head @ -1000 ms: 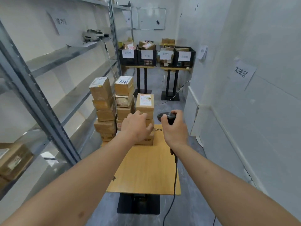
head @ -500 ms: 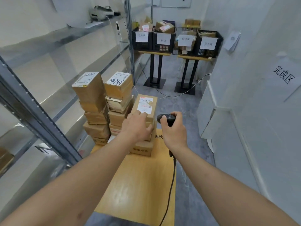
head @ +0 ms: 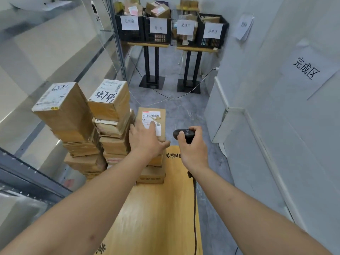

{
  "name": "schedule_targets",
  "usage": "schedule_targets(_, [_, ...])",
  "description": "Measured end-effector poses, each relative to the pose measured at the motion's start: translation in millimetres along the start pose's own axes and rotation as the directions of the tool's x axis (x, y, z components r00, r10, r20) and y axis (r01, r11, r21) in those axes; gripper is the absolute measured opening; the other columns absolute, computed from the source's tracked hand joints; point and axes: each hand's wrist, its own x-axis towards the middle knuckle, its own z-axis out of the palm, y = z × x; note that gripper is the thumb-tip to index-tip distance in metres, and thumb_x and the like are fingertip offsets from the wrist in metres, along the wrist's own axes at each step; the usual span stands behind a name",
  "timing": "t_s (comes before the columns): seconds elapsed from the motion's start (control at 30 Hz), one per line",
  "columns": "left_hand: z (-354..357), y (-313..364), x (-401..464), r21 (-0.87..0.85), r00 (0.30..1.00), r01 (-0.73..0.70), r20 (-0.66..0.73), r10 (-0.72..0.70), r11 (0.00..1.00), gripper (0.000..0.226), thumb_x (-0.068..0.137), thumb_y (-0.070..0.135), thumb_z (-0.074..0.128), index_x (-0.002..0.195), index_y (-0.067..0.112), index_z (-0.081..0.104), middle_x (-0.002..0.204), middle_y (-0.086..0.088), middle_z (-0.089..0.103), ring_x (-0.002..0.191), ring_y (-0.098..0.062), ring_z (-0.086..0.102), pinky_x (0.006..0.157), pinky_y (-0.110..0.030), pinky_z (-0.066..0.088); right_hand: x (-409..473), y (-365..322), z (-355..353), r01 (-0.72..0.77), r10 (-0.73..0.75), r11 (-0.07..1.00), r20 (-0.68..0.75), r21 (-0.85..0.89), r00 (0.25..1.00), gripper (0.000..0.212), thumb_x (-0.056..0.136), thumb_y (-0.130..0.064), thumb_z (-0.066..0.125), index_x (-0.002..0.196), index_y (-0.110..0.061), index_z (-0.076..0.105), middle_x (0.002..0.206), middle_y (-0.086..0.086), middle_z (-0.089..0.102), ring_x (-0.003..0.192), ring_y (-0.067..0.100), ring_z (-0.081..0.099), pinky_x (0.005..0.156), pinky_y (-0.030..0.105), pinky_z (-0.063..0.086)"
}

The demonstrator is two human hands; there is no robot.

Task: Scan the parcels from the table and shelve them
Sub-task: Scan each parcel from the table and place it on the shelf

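Observation:
Brown cardboard parcels stand in three stacks at the far end of the wooden table (head: 158, 218). My left hand (head: 145, 140) lies over the top parcel (head: 161, 111) of the right stack, fingers spread across its top and white label, thumb hooked on its near right corner. My right hand (head: 193, 150) grips a black handheld scanner (head: 184, 134) just right of that parcel, with the scanner's head pointing left towards it. Its black cable (head: 195, 208) hangs down along the table's right edge. The left stack's top parcel (head: 62, 111) reads 6582; the middle one (head: 110, 100) bears handwriting.
A metal shelf rack (head: 27, 173) runs along the left, close to the stacks. Several black crates (head: 171, 28) with paper labels sit on two stands at the back. A white wall (head: 276, 126) with a paper sign closes the right. Cables cross the grey floor (head: 184, 107).
The view has closed in on the stacks and tilted down. My left hand slid further onto the top of the right stack's parcel. The right hand keeps the scanner beside it.

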Motion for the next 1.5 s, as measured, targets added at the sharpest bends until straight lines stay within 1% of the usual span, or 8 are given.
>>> schedule_targets(0.23, [11.2, 1.7, 6.2, 0.004, 0.994, 0.097, 0.056, -0.097, 0.995, 0.1, 0.073, 0.088, 0.062, 0.15, 0.029, 0.035, 0.155, -0.029, 0.027, 0.129, -0.045, 0.042, 0.108, -0.05, 0.039, 8.6, 6.8, 4.2, -0.019, 0.019, 1.0, 0.001, -0.02, 1.0, 0.028, 0.104, -0.048, 0.054, 0.124, -0.032, 0.045, 0.091, -0.014, 0.061, 0.079, 0.011, 0.065, 0.077, 0.046, 0.06])
schedule_targets(0.67, [15.0, -3.7, -39.7, -0.068, 0.99, 0.14, 0.043, -0.138, 0.988, 0.11, 0.069, 0.096, 0.056, 0.153, 0.029, 0.034, 0.139, -0.016, 0.034, 0.124, -0.04, 0.043, 0.105, -0.047, 0.039, -7.0, 7.2, 6.6, 0.041, -0.044, 0.999, 0.1, 0.032, 0.994, 0.031, 0.102, -0.05, 0.055, 0.126, -0.032, 0.046, 0.093, -0.016, 0.064, 0.081, 0.014, 0.068, 0.077, 0.044, 0.06])
schedule_targets(0.8, [11.9, -17.6, -43.2, -0.277, 0.986, 0.157, -0.006, -0.165, 0.948, 0.076, 0.092, 0.077, 0.049, 0.145, 0.023, 0.044, 0.134, -0.015, 0.04, 0.116, -0.042, 0.053, 0.098, -0.049, 0.047, -8.3, 6.0, 7.7, 0.058, -0.061, 0.998, 0.096, 0.034, 0.994, 0.029, 0.102, -0.05, 0.055, 0.124, -0.033, 0.046, 0.094, -0.014, 0.066, 0.08, 0.014, 0.069, 0.076, 0.045, 0.061])
schedule_targets(0.93, [18.8, -45.3, -39.9, -0.42, 0.983, 0.179, 0.043, -0.177, 0.89, 0.058, 0.106, 0.055, 0.042, 0.156, 0.029, 0.028, 0.142, -0.016, 0.039, 0.106, -0.038, 0.054, 0.089, -0.045, 0.045, -11.0, -0.7, 12.8, 0.064, -0.066, 0.998, 0.086, 0.028, 0.994, 0.027, 0.101, -0.052, 0.054, 0.121, -0.035, 0.045, 0.092, -0.014, 0.067, 0.079, 0.015, 0.069, 0.076, 0.048, 0.061])
schedule_targets(1.1, [38.5, -78.8, -28.9, -0.608, 0.98, 0.151, 0.194, -0.039, 0.779, 0.074, 0.098, 0.063, 0.032, 0.165, 0.039, 0.012, 0.156, -0.002, 0.05, 0.134, -0.028, 0.052, 0.111, -0.052, 0.043, -14.6, -10.8, 20.8, 0.06, -0.061, 0.998, 0.07, 0.012, 0.996, 0.028, 0.101, -0.051, 0.054, 0.121, -0.034, 0.046, 0.093, -0.014, 0.065, 0.081, 0.015, 0.067, 0.076, 0.049, 0.06])
schedule_targets(1.2, [40.5, -87.4, -27.6, -0.714, 0.962, 0.163, 0.268, 0.051, 0.681, 0.076, 0.097, 0.062, 0.036, 0.164, 0.048, 0.004, 0.165, 0.011, 0.039, 0.146, -0.021, 0.042, 0.12, -0.053, 0.036, -17.6, -14.4, 26.3, 0.066, -0.065, 0.998, 0.05, -0.015, 0.997, 0.028, 0.102, -0.049, 0.054, 0.123, -0.032, 0.046, 0.094, -0.016, 0.064, 0.082, 0.01, 0.065, 0.076, 0.043, 0.058])
schedule_targets(1.33, [30.8, -89.5, -25.6, -0.813, 0.933, 0.178, 0.318, 0.168, 0.554, 0.075, 0.108, 0.04, 0.047, 0.163, 0.053, -0.002, 0.163, 0.015, 0.037, 0.143, -0.015, 0.041, 0.122, -0.052, 0.035, -24.3, -17.2, 34.3, 0.051, -0.051, 0.998, 0.008, -0.031, 0.999, 0.028, 0.102, -0.05, 0.054, 0.123, -0.032, 0.047, 0.094, -0.016, 0.063, 0.084, 0.008, 0.063, 0.075, 0.039, 0.055])
schedule_targets(1.5, [32.9, -103.4, -14.2, -0.811, 0.891, 0.257, 0.41, 0.197, 0.526, 0.089, 0.095, 0.053, 0.06, 0.156, 0.066, -0.004, 0.156, 0.014, 0.049, 0.134, -0.021, 0.054, 0.115, -0.055, 0.043, -36.9, -24.8, 43.8, 0.016, -0.017, 1.0, -0.057, -0.027, 0.998, 0.026, 0.103, -0.049, 0.055, 0.123, -0.035, 0.046, 0.097, -0.018, 0.062, 0.087, 0.003, 0.061, 0.072, 0.03, 0.048])
